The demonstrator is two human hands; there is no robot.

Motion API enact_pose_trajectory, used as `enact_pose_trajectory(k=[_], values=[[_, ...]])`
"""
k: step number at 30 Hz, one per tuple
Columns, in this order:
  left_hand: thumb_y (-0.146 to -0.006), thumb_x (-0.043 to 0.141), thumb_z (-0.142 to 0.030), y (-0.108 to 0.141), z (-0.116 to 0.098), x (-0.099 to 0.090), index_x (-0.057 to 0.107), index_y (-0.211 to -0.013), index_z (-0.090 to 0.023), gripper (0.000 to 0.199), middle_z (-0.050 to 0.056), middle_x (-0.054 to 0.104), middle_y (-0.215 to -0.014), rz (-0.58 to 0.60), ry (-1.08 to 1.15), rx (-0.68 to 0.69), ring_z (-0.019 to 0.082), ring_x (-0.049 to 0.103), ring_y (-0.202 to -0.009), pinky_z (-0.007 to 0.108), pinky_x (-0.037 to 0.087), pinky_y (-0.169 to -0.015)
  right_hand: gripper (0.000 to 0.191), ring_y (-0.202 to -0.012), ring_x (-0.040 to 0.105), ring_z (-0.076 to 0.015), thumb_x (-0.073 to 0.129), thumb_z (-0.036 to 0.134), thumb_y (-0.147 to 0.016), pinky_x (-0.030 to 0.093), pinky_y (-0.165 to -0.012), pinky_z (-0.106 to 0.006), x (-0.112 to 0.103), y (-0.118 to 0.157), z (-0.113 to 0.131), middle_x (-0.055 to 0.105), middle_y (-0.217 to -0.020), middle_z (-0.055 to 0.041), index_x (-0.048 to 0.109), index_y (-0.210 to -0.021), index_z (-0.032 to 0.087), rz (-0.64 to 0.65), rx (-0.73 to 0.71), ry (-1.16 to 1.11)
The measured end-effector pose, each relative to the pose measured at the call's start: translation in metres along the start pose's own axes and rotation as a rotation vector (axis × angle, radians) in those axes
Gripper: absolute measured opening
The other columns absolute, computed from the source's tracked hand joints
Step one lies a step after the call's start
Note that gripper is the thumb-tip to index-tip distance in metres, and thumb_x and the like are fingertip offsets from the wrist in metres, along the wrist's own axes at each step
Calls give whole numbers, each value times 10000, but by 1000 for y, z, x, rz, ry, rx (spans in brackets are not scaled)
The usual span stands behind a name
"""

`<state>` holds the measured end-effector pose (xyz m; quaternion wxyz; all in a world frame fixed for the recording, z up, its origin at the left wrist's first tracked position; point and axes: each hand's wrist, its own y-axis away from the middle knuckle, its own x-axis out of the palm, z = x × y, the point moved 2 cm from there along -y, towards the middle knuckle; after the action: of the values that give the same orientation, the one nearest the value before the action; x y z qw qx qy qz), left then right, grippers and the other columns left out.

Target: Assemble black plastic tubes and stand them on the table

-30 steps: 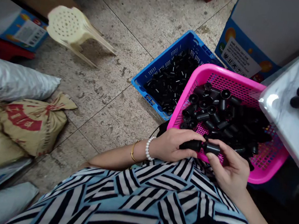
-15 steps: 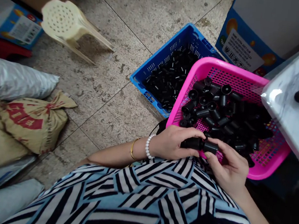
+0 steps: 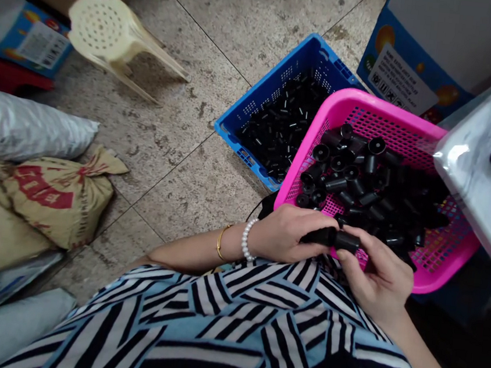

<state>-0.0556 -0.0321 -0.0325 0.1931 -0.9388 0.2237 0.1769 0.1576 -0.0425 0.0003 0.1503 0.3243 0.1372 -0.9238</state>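
A person's left hand (image 3: pixel 293 234) grasps a dark cylinder (image 3: pixel 319 237), while the right hand (image 3: pixel 379 274) pinches a short black cylinder (image 3: pixel 348 242) between thumb and fingers, the two pieces end to end above the near edge of a pink basket (image 3: pixel 389 107), toward its left corner. Similar black pieces (image 3: pixel 335 185) lie jumbled inside the basket. If the right-hand pinch slipped or the ends met crookedly, the short cylinder could drop among them or over the near rim.
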Motion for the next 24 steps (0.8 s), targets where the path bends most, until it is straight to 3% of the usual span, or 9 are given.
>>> enact_pose_trajectory(k=[3, 7, 9, 12, 15, 17, 19, 21, 24], values=[[-964, 611, -278, 1, 1, 3, 630, -1231, -179, 286, 80, 776, -993, 15, -7, -21, 181, 754, -873, 257, 565, -750, 538, -1002, 774, -234, 725, 243, -932, 654, -920, -366, 5, 0, 1, 780, -1189, -65, 598, -1451, 297, 68, -83, 39], [-885, 732, -525, 4, 6, 4, 575, -1227, -179, 511, 55, 769, -942, 8, 98, -176, 190, 739, -785, 261, 539, -663, 826, -1234, 682, -298, 634, 424, -995, 485, -1179, -567, 12, -1, 1, 716, -1320, -134, 225, -1679, 205, 303, -236, 124], [-852, 747, -615, 6, 7, 3, 558, -1218, -175, 603, 33, 752, -878, 15, 164, -217, 174, 713, -720, 248, 511, -615, 914, -1249, 661, -323, 604, 539, -990, 434, -1198, -620, 7, -7, -1, 711, -1315, -160, 154, -1689, 159, 382, -298, 155], [-912, 703, -579, 7, 6, -3, 571, -1237, -182, 529, 51, 727, -915, -118, 313, -183, 156, 699, -744, 238, 526, -629, 785, -1178, 688, -303, 622, 521, -986, 489, -1142, -579, -5, -29, -6, 737, -1263, -125, 322, -1649, 228, 342, -364, 169], [-1033, 507, -565, 8, 8, -12, 537, -1343, -230, 458, 36, 686, -897, -417, 645, -174, 105, 638, -617, 207, 504, -534, 588, -1282, 636, -304, 672, 366, -977, 504, -1131, -533, -7, -63, -18, 706, -1365, -90, 510, -1539, 297, 195, -365, 240], [-1074, 379, -566, 6, 11, -16, 524, -1327, -258, 424, 3, 662, -814, -564, 861, -187, 83, 569, -499, 187, 465, -452, 562, -1417, 528, -334, 676, 354, -973, 459, -1177, -556, 3, -81, -27, 626, -1489, -99, 541, -1511, 259, 265, -398, 305], [-1079, 351, -567, 3, 15, -17, 529, -1230, -255, 389, -9, 659, -777, -614, 998, -218, 84, 556, -454, 183, 467, -420, 497, -1468, 467, -344, 656, 389, -985, 399, -1224, -588, 16, -88, -35, 613, -1501, -110, 599, -1447, 215, 439, -464, 339], [-1059, 403, -588, 0, 19, -18, 506, -1144, -251, 362, -15, 661, -777, -622, 1073, -257, 85, 566, -440, 179, 475, -405, 337, -1410, 525, -323, 647, 413, -988, 352, -1255, -598, 20, -82, -43, 727, -1303, -99, 717, -1241, 202, 551, -511, 339], [-1032, 483, -589, -1, 24, -21, 478, -1077, -249, 343, -20, 658, -800, -641, 1123, -274, 86, 576, -443, 178, 485, -394, 203, -1258, 621, -286, 691, 404, -956, 339, -1265, -595, 8, -64, -52, 758, -955, -44, 734, -885, 220, 519, -502, 323]])
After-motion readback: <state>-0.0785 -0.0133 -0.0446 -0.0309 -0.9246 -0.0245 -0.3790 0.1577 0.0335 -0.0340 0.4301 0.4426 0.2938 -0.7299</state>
